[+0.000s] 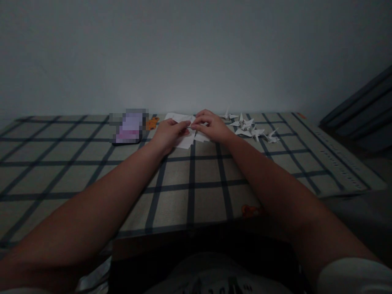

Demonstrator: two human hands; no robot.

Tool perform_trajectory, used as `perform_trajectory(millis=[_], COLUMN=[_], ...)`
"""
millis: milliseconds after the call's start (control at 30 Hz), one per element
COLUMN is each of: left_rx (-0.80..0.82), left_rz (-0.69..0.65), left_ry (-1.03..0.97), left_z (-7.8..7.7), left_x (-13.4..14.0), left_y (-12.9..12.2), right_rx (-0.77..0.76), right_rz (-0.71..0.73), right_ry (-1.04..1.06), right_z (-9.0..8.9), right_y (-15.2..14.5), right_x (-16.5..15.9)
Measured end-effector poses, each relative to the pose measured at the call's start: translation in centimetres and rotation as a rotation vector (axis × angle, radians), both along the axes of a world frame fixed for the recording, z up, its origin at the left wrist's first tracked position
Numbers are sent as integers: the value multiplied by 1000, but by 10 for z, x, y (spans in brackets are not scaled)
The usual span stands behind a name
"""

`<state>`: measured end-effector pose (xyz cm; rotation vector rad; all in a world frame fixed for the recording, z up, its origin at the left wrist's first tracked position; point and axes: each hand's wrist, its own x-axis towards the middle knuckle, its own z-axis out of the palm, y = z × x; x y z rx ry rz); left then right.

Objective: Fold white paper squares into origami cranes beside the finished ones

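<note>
My left hand (168,133) and my right hand (213,126) meet near the far side of the table, thumbs and fingers pinched close together. Between the fingertips is a small piece of white paper (190,126), mostly hidden, so its folds cannot be made out. Under and around the hands lie white paper sheets (184,143), some overlapping. Just right of my right hand sits a loose group of folded white paper cranes (241,122), several in number, with pointed wings and tails.
A phone (128,128), its screen blurred out, rests left of my left hand. A checked tablecloth (179,175) with orange printed figures covers the table. Behind it rises a plain wall (183,57). Dark folded fabric (364,110) hangs at the right.
</note>
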<state>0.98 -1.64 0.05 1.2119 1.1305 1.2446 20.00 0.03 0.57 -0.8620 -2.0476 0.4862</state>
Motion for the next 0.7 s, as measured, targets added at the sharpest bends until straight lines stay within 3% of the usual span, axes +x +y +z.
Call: perform_trajectory(millis=[200, 500, 700], left_rx=[4, 0, 28], left_rz=[-41, -24, -70], left_ry=[-124, -116, -172], left_z=[2, 1, 2], left_x=[2, 2, 2], left_y=[-1, 1, 1], right_rx=[38, 154, 89], right_rz=[28, 9, -22], right_ry=[-45, -14, 1], right_z=[-2, -5, 0], right_y=[2, 7, 2], right_x=[-1, -1, -3])
